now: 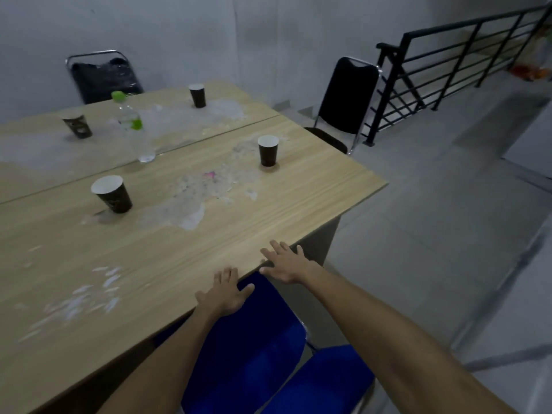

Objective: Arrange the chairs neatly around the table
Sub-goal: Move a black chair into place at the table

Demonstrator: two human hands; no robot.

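Your left hand (225, 292) lies flat on the near edge of the table (298, 204), fingers spread and holding nothing, its thumb hanging over the edge above the blue chair (254, 348). Your right hand (286, 264) sits just to its right at the same edge, also flat and splayed, gripping nothing. The two hands are near each other but apart.

The blue chair is at 6 o'clock, directly under your forearms. Its seat is a saturated blue fabric, pushed partly under the tabletop, with a bit of chrome frame showing on its right side. A second blue padded part lies nearer you at about 5 o'clock; whether it is the backrest of the same chair or another chair, you cannot tell.

A black chair (346, 100) stands at 1 o'clock at the table's far right end, upright, with a dark backrest on a chrome frame and its seat tucked against the table. Another black chair (104, 76) is at 11 o'clock behind the far side, its backrest under shiny clear plastic.

The table is pale wood grain, two tops joined by a seam, with white patches where the surface is worn. Four dark paper cups stand on it: one (112, 194) at 10 o'clock near you, one (268, 150) at 12, one (197, 95) further back, and one (77, 124) at far left. A clear bottle (131, 130) with a green cap stands between the far cups. A black railing (448, 70) runs at 2 o'clock.
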